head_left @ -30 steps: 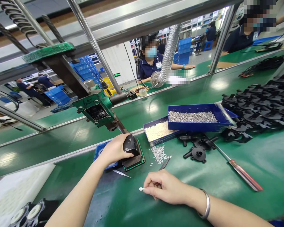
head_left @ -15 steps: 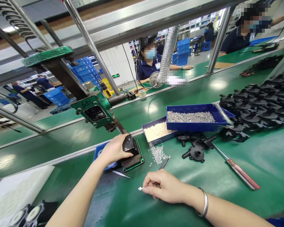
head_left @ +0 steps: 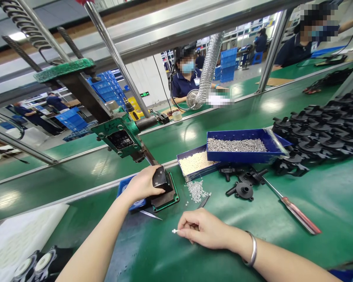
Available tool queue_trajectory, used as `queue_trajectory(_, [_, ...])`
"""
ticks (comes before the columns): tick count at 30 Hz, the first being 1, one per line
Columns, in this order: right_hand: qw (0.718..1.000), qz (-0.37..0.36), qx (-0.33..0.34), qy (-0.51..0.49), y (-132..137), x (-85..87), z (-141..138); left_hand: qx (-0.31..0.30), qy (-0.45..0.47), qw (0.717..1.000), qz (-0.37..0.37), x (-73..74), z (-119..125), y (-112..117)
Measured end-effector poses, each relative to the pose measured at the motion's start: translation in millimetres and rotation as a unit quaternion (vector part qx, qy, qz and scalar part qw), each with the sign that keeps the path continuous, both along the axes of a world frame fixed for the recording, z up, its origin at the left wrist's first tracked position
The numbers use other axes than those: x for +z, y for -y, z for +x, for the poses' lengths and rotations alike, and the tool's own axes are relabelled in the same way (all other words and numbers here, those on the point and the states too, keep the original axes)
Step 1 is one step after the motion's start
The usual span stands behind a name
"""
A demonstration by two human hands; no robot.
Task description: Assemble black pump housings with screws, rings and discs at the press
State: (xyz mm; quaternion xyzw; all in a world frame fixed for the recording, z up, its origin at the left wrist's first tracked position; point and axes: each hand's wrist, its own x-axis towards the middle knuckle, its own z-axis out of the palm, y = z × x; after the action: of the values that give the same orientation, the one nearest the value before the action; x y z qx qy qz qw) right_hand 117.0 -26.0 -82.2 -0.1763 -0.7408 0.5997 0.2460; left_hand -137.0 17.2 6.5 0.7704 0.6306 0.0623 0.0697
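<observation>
My left hand is wrapped round a small black block that sits on the green base plate of a hand press. My right hand rests on the green belt with its fingers pinched on a tiny white part that sticks out to the left. A heap of small silvery washers lies between the two hands, with tweezers beside it.
Two blue trays stand behind, one with white parts, one with metal pins. Black plastic housings crowd the right. A red-handled screwdriver lies on the belt. Other people work across the line.
Both hands have stayed almost still; my right hand has crept slightly up the belt with the white part. The view shifted a little.
</observation>
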Motion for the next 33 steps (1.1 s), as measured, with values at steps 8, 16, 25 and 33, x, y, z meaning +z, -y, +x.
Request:
queue_trajectory(8, [1.0, 0.004, 0.0, -0.002, 1.3, 2.1, 1.0, -0.002, 0.002, 1.0, 0.004, -0.5, -1.9, 0.5])
queue_trajectory(16, [1.0, 0.014, -0.001, 0.0, 0.6, 2.3, 0.1, -0.007, 0.008, 1.0, 0.008, -4.6, -5.9, 0.0])
queue_trajectory(25, [1.0, 0.017, 0.007, 0.008, 1.5, 3.4, 2.4, -0.002, 0.015, 1.0, 0.011, -4.2, -5.4, 1.2])
queue_trajectory(33, [1.0, 0.022, 0.01, 0.013, 1.9, 3.3, 2.1, 0.002, 0.01, 1.0, 0.009, -2.7, -3.2, 1.6])
